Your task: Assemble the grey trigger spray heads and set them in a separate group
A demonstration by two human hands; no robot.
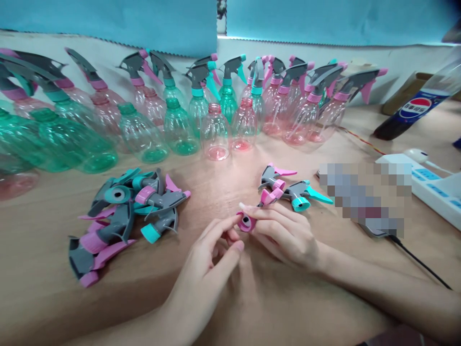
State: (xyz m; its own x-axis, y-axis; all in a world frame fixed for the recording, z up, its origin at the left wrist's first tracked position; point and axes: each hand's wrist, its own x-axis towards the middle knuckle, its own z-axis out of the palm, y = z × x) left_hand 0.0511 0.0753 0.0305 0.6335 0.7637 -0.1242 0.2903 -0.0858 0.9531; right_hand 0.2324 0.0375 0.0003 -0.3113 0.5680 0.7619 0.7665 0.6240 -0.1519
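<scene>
A grey and pink trigger spray head point(247, 221) is gripped by my right hand point(284, 233), its pink collar opening turned towards me. My left hand point(212, 262) has its index fingertip against the collar's left edge, while the thumb stays apart lower down. Just beyond my right hand lie a pink-collared spray head point(271, 179) and a turquoise-collared spray head point(299, 203). To the left of my left hand is a loose heap of spray heads point(144, 197) with pink and turquoise parts. Part of the held head is hidden by my right fingers.
Along the back stand several spray bottles with heads point(309, 110). In front are open green bottles point(180, 127) and clear pinkish bottles point(216, 132). At right are a cola bottle point(414, 108), a white power strip point(432, 180), a blurred-out device point(378, 226) and its black cable point(421, 264).
</scene>
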